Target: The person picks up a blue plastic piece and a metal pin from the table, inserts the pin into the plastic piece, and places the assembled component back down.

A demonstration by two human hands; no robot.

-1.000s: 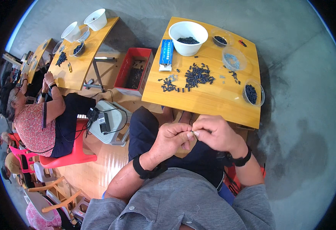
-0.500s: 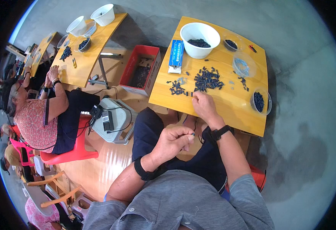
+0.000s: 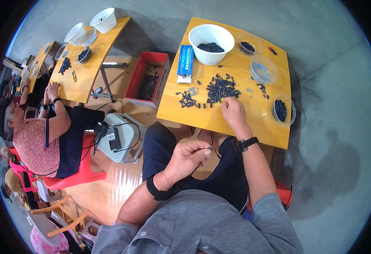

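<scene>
My left hand (image 3: 188, 156) is over my lap, closed, with thumb and forefinger pinched on a small dark part (image 3: 210, 148) whose tip peeks out. My right hand (image 3: 234, 113) reaches over the near side of the yellow wooden table (image 3: 253, 131), fingers curled at the near edge of a pile of small black cylindrical parts (image 3: 221, 89); whatever its fingertips hold is hidden. Left of that pile lies a smaller group of black pieces (image 3: 188, 100) beside some tiny clear bits (image 3: 192, 90). A few black parts stand in a row between the two.
Behind the pile are a white tub (image 3: 213, 34) of black parts and a blue box (image 3: 185, 63). Clear bowls (image 3: 293, 113) line the table's right side, near a red-and-black tool (image 3: 272, 51). A red bin (image 3: 165, 76) stands left; a person (image 3: 35, 139) sits at another table.
My right hand has shifted rightward along the pile's near edge, away from the row of single parts. My left hand keeps its pinch. The whole view has shifted slightly.
</scene>
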